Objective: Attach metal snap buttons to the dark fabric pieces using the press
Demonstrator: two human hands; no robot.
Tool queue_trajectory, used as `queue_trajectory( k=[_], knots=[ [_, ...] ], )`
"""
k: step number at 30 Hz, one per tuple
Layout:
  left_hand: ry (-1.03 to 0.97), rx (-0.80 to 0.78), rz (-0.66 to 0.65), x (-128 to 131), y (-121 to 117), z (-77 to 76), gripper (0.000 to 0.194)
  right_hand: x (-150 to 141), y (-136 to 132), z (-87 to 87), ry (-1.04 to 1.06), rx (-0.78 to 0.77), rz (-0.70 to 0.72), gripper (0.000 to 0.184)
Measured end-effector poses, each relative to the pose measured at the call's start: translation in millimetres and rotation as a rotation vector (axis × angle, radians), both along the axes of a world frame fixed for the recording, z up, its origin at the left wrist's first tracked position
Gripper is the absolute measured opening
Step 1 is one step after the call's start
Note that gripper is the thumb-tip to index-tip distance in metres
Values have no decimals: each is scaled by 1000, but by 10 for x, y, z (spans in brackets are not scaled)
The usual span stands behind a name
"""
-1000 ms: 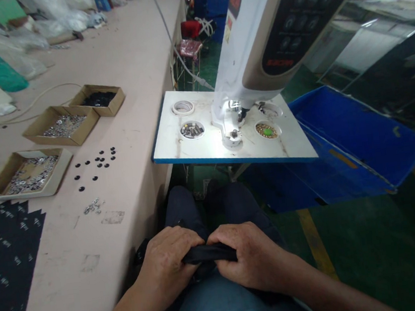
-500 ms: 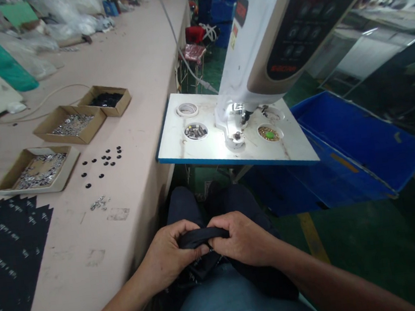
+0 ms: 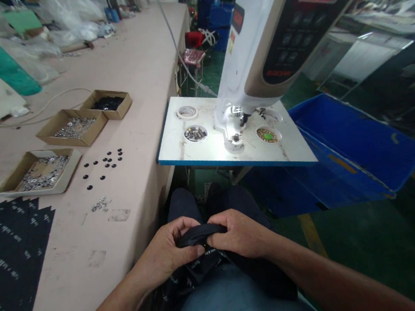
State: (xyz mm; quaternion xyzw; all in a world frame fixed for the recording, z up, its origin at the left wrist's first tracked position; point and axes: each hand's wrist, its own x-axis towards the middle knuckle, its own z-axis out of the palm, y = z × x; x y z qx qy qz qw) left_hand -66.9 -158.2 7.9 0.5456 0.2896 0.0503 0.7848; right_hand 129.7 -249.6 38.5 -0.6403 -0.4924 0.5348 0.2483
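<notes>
Above my lap, both hands grip a piece of black fabric with small white lettering; its upper edge forms a rounded fold between them. My left hand pinches the left end of the fold, thumb across the front. At the right end, my right hand is closed in the same manner, its thumb near the other thumb. The lower part of the cloth hangs toward my blue-green shirt and is partly hidden. Ahead of my knees stands a white press machine with a red lit counter, on a white platform.
On the long table to the left are shallow boxes of small metal parts, scattered black caps and black printed sheets. Metal and gold parts sit in the platform's round wells. A blue bin stands at right.
The fabric is turned slightly, with more white lettering showing beneath the fold. Both hands stay almost in place. The camera view has shifted a little.
</notes>
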Motion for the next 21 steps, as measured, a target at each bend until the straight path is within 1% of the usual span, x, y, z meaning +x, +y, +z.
queue_trajectory(
  k=[3,7,10,13,15,16,19,21],
  knots=[
    [-28,-64,18,-9,3,-15,40,18,13,-20,16,-5,-24,8],
    [-79,-158,69,-1,-5,-26,43,55,28,-50,91,-35,-41,19],
    [-118,-224,126,20,-18,-38,46,82,32,-56,130,-26,-58,25],
    [-166,-272,195,45,-28,-65,57,115,38,-77,130,-11,-78,30],
    [-199,-279,231,58,-26,-89,66,147,48,-126,144,-11,-77,36],
    [-207,-270,244,64,-22,-99,68,168,56,-160,154,-16,-68,39],
    [-170,-213,250,78,-2,-126,56,252,98,-251,131,-49,-8,45],
    [-104,-157,235,90,14,-145,46,327,158,-238,79,-59,55,44]
  ],
)
